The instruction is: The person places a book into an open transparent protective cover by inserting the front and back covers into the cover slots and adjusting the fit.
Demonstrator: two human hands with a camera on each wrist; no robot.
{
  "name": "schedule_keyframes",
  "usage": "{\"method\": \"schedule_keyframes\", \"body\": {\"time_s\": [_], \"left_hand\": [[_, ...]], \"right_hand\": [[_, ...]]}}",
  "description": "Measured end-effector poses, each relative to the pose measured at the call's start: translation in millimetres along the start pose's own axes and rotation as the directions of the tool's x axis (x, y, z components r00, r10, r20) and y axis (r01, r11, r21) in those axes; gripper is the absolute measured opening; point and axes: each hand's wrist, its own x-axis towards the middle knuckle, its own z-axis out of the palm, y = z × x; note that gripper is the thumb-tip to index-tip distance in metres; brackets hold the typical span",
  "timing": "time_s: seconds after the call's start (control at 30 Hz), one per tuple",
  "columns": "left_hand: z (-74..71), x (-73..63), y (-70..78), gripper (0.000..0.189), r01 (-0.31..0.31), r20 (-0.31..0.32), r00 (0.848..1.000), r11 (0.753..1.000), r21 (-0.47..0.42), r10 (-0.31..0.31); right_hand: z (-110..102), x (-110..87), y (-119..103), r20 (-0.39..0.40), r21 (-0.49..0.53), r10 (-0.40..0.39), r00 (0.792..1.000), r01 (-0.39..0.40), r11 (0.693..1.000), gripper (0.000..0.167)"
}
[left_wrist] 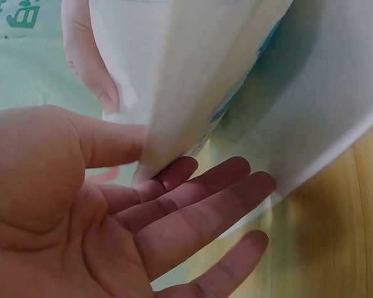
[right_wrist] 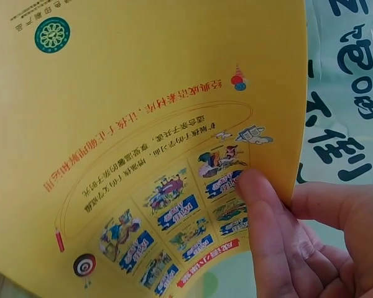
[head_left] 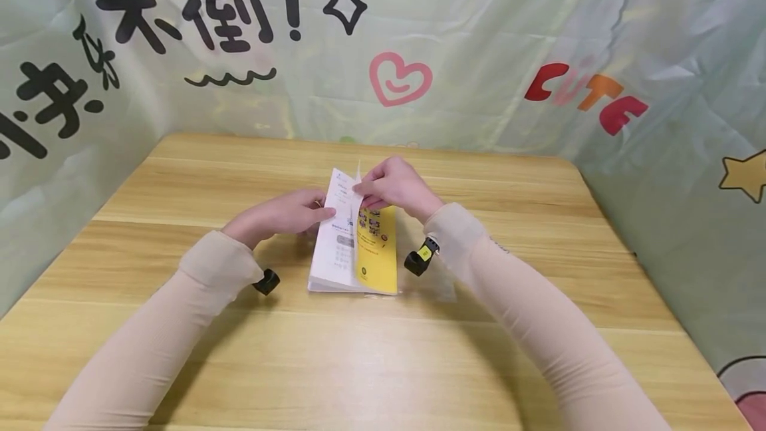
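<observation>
At the middle of the pale wooden table (head_left: 371, 364) is a partly opened paper book (head_left: 337, 238). Your left hand (head_left: 290, 211) pinches its white pages (head_left: 326, 261), your right hand (head_left: 399, 186) its yellow printed cover (head_left: 378, 265).

A person's left arm (head_left: 137, 344) and right arm (head_left: 550, 324) reach forward, angling inward.
The left hand (head_left: 293, 211) pinches between thumb and index finger, its other fingers extended loosely; the right hand (head_left: 401, 188), slightly farther forward, pinches between thumb and fingers. Pale sleeves (head_left: 218, 258) cover both arms.
</observation>
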Motion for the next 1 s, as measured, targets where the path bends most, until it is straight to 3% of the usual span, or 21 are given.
{"method": "schedule_keyframes", "body": {"time_s": [0.3,0.77,1.0], "left_hand": [[2.2,0.4,-0.2,0.026,0.081,-0.031,0.996,0.996,-0.020,-0.082],[3.9,0.5,-3.6,0.023,0.121,-0.047,0.991,0.991,-0.056,-0.124],[3.2,0.5,-4.5,0.039,0.141,-0.026,0.989,0.987,-0.074,-0.144]], "right_hand": [[-13.9,-7.4,5.6,-0.003,0.004,-0.010,1.000,0.010,1.000,0.020],[-16.9,-11.3,8.9,-0.030,0.031,-0.007,1.000,0.008,0.999,0.020],[-10.7,-6.8,7.9,-0.024,0.048,-0.005,1.000,0.006,0.999,0.025]]}}
